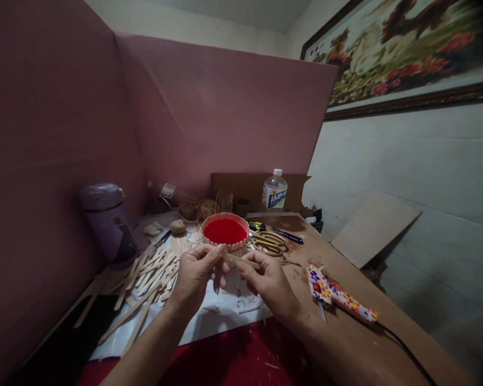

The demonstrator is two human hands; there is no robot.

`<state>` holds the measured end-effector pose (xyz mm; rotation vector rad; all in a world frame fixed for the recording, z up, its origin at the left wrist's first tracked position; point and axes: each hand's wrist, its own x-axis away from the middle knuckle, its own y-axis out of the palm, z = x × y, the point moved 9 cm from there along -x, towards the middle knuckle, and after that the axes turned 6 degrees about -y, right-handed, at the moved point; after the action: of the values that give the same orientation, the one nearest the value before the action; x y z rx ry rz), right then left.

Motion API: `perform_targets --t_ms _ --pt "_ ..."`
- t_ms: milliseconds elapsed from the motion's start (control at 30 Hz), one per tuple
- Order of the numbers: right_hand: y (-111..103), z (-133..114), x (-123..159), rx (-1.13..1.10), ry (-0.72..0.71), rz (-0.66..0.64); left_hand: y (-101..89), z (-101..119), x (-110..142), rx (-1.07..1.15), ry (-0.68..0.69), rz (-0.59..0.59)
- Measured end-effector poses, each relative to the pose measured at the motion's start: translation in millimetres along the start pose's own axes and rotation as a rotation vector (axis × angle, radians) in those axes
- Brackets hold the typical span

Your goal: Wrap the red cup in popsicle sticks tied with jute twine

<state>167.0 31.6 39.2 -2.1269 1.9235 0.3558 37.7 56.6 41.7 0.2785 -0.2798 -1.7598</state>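
Between my two hands a flat wooden craft stick (241,261) is held roughly level. My left hand (201,271) pinches its left end between thumb and fingers, and my right hand (268,279) grips the right end. Just beyond them stands a round container (225,247) with a red inside and a scalloped rim of upright sticks. Loose craft sticks (156,273) lie heaped on white paper (201,327) to the left of my left hand. A pair of gold-handled scissors (271,244) rests beyond my right hand.
A flower-patterned glue gun (340,297) with a black cord lies at right. Behind stand a clear bottle (274,193) and balls of twine (206,209). A yellow-black cutter (257,226) and a blue pen (288,236) lie near the scissors. A purple tumbler (110,225) stands left.
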Motion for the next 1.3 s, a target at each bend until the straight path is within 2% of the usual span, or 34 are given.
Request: perform_targets --t_ms 133,233,367,533,767,867,1067,1200,1300 --pt "-11.5 10.5 -5.7 -0.266 0.067 0.085 8.1 -9.2 -0.7 -0.099 -0.064 -0.135" --pt "-21.8 12.9 -8.1 -0.288 0.052 0.159 17.0 -22.3 3.2 -0.201 -0.162 -0.232" --pt "-23.1 13.7 -8.9 -0.26 0.042 0.151 26.3 -28.3 9.2 -0.338 -0.194 -0.285" --pt "-20.8 15.4 -7.7 -0.257 0.06 0.127 24.9 -26.4 7.9 -0.448 -0.139 -0.246" --pt "-21.6 18.9 -6.9 -0.228 0.097 0.12 24.8 -15.7 7.8 -0.686 0.146 -0.199" --pt "-22.1 19.4 -6.6 -0.248 0.093 0.129 26.2 -16.4 8.5 -0.702 0.148 -0.194" --pt "-22.0 13.1 -5.2 -0.243 0.033 0.112 29.3 -22.7 8.8 -0.47 -0.047 -0.245" --pt "-20.7 14.7 -5.4 -0.292 0.055 0.106 29.3 -15.5 9.2 -0.522 0.052 -0.236" --pt "-19.5 16.1 -5.5 -0.313 0.06 0.116 29.8 -11.1 11.5 -0.664 0.184 -0.204"
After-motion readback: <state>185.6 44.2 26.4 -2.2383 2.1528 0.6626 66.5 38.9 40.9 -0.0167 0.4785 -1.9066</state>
